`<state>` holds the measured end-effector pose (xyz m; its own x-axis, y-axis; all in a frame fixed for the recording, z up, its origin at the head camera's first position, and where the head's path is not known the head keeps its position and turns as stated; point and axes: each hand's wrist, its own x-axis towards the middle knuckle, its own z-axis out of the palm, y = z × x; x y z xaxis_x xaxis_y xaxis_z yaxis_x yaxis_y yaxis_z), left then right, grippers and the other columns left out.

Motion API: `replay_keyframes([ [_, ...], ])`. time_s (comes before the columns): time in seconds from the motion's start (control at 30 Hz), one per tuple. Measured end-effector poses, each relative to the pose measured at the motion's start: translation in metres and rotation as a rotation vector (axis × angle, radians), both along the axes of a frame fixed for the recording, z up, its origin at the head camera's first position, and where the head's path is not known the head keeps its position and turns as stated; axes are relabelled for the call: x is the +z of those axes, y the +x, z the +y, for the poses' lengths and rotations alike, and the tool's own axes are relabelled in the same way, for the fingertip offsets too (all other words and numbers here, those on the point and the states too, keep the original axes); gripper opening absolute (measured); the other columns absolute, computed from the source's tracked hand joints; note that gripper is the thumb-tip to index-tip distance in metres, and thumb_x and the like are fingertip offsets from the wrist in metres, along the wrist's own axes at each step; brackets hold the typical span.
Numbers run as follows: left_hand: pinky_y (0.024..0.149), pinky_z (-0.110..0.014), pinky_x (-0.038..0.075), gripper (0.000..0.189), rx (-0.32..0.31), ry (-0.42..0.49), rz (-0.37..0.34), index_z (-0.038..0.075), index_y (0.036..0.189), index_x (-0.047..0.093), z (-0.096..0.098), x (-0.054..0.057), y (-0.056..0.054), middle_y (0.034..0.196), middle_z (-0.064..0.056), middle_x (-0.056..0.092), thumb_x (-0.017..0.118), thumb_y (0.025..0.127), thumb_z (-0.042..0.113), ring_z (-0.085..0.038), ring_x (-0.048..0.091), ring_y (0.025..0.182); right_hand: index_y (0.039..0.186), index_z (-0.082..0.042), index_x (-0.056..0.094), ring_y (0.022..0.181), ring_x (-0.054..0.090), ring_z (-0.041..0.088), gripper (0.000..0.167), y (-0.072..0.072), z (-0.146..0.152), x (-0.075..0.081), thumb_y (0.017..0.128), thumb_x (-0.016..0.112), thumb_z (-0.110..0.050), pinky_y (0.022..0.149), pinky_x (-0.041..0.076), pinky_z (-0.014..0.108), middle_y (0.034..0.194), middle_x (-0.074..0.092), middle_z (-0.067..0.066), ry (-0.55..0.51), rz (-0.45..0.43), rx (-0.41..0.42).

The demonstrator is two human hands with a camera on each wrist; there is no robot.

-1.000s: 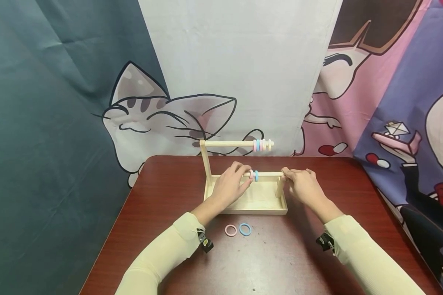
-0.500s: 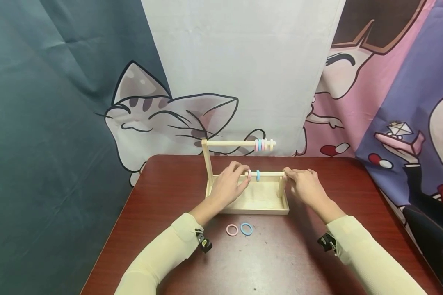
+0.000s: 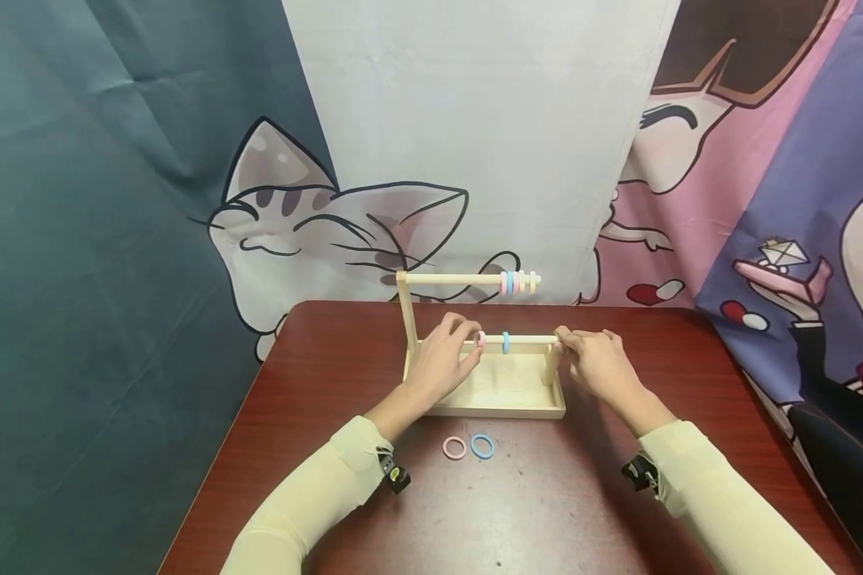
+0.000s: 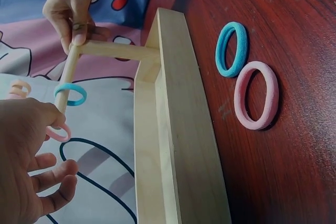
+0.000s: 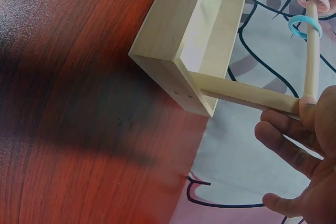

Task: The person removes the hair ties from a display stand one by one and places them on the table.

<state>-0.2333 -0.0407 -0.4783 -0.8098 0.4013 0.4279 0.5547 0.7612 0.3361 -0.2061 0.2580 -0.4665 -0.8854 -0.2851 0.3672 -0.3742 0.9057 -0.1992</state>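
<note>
So the left hand (image 3: 439, 363) has the pink ring (image 3: 481, 339) pinched between thumb and a fingertip, other fingers loose, right at the 9 o'clock tip of the lower bar (image 3: 532, 339); can't tell if the ring is fully threaded there; the right hand (image 3: 598, 362) grips the 3 o'clock end, thumb and fingers closed round the joint where bar meets post (image 5: 247, 94); nice bracing imo, since that tip looks unsupported and the wooden stand (image 3: 496, 413) seems light; I'd line the hole up square with the bar and move the ring straight along it, a tilted ring would probably snag; a light pinch is plenty; mind the blue ring (image 3: 506, 343), which hangs on the bar at 3 o'clock from the pink ring and looks free to slide; the 2 spares, a loose pink ring (image 4: 271, 95) and a loose blue ring (image 4: 242, 48), lie on the table at 6 o'clock from the stand; as for branding, no label or writing I can read on stand or rings, and the backdrop (image 3: 511, 144) is just cartoon art
</note>
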Motion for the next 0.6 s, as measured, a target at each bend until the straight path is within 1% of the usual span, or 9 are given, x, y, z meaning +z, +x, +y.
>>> replay_keyframes([
  [0.1,0.081,-0.041,0.062,0.021,0.005,-0.004,-0.003,0.022,0.127,0.071,-0.0011,-0.0001,0.0011,0.133,-0.003,0.066,0.068,0.109,0.033,-0.024,0.074,0.106,0.100,-0.011,0.064,0.093,0.076,0.048,0.009,0.0005,0.0001,-0.0003,0.106,0.067,-0.006,0.101,0.048,0.081,0.092,0.080,0.016,-0.001,-0.001,0.001],
  [0.2,0.084,-0.041,0.062,0.022,0.007,-0.015,0.001,0.020,0.127,0.070,-0.0022,-0.0005,0.0027,0.128,-0.002,0.070,0.068,0.109,0.031,-0.023,0.074,0.108,0.100,-0.011,0.063,0.092,0.076,0.048,0.009,0.0006,0.0004,-0.0009,0.106,0.067,-0.007,0.101,0.048,0.082,0.090,0.079,0.015,-0.002,-0.003,0.000],
  [0.37,0.084,-0.040,0.061,0.024,0.001,-0.029,0.014,0.017,0.128,0.070,-0.0039,-0.0011,0.0047,0.120,0.000,0.075,0.070,0.106,0.028,-0.024,0.074,0.103,0.100,-0.012,0.062,0.092,0.076,0.049,0.009,0.0004,0.0010,-0.0017,0.107,0.066,-0.007,0.102,0.047,0.082,0.090,0.079,0.015,-0.002,-0.005,-0.002],
  [0.6,0.082,-0.042,0.061,0.028,-0.002,-0.048,0.012,0.018,0.128,0.070,-0.0072,-0.0005,0.0079,0.120,-0.002,0.074,0.075,0.102,0.026,-0.026,0.073,0.101,0.097,-0.013,0.060,0.091,0.075,0.047,0.014,-0.0002,0.0008,-0.0006,0.106,0.068,-0.007,0.100,0.048,0.081,0.088,0.078,0.015,-0.001,0.007,-0.001],
])
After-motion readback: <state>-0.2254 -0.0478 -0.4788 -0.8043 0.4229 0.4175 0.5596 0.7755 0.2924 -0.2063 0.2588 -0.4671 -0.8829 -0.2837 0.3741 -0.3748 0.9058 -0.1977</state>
